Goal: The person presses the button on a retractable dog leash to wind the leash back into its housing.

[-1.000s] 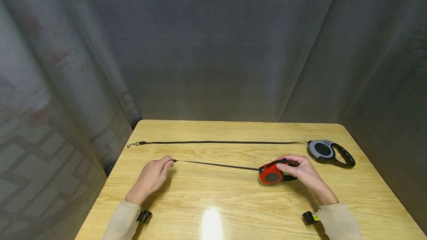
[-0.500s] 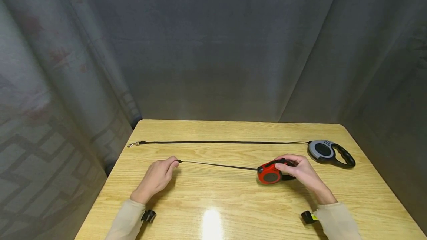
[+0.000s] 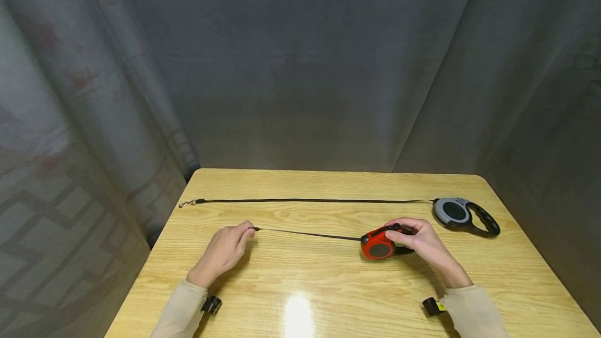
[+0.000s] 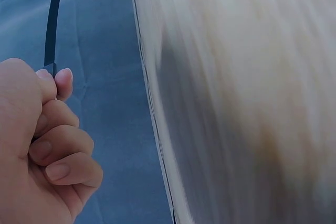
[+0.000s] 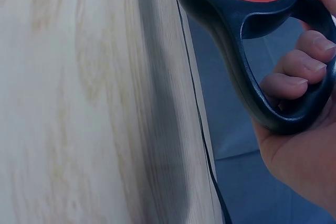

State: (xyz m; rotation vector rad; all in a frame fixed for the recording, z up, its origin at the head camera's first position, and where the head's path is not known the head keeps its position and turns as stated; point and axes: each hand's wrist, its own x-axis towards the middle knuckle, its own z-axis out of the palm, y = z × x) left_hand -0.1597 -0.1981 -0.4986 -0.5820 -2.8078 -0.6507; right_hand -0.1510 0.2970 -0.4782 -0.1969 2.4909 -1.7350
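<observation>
The right hand (image 3: 418, 241) grasps the red leash reel (image 3: 378, 244) near the table's (image 3: 328, 286) right edge, fingers curled through its handle. The left hand (image 3: 224, 249) pinches the cord's (image 3: 307, 233) end toward the left edge (cord taut between them). This looks like mid-extension or retraction; the next move calls for keeping the cord straight.

My left hand (image 4: 37, 145) fills the lower left corner, its fingers (image 4: 63, 142) curled in toward the palm. Between thumb and forefinger I pinch the end of a thin dark strap (image 4: 53, 22), which runs straight up from my fingertips and out past the top edge. The pale wooden table (image 4: 236, 103) takes up the right side, blurred, its edge slanting from top to bottom, with blue-grey cloth (image 4: 105, 51) behind my hand.
</observation>
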